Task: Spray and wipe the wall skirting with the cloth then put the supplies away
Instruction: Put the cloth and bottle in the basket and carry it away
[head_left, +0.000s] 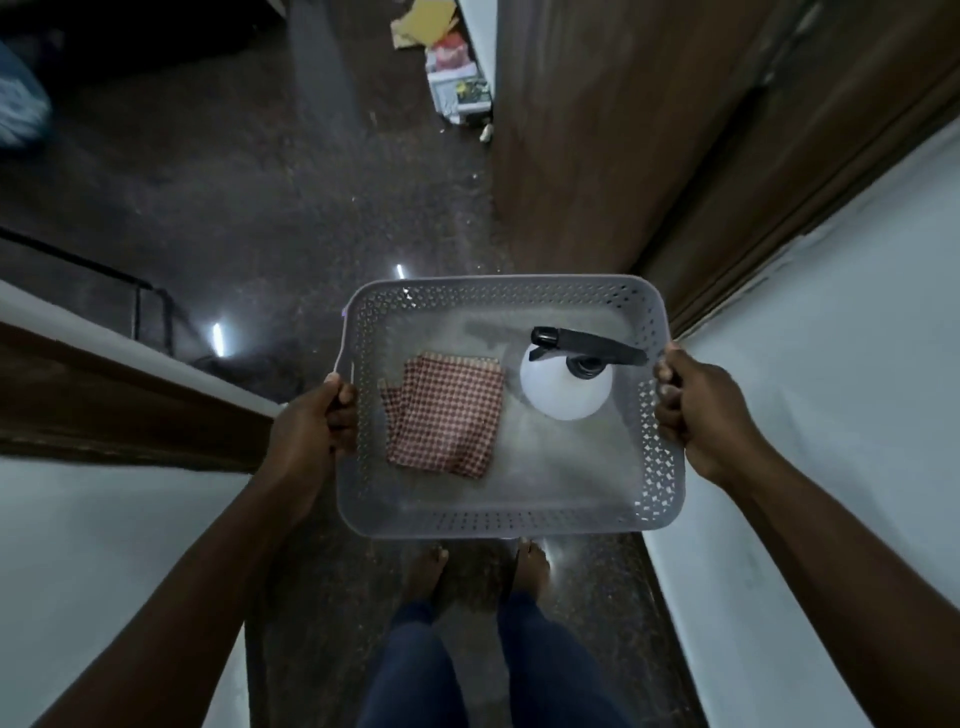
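Note:
I hold a grey perforated plastic basket (511, 519) level in front of me above the dark floor. My left hand (317, 421) grips its left rim and my right hand (696, 410) grips its right rim. Inside lies a folded red-and-white checked cloth (447, 415) on the left. Beside it on the right stands a white spray bottle (563, 387) with a black trigger head. The dark skirting (660, 571) runs along the foot of the white wall on my right.
A brown wooden door (623, 130) stands ahead on the right. White walls (831, 389) close a narrow passage on both sides. Papers and packets (452, 67) litter the floor far ahead. A black metal frame (140, 296) is at the left. My bare feet (478, 566) show below the basket.

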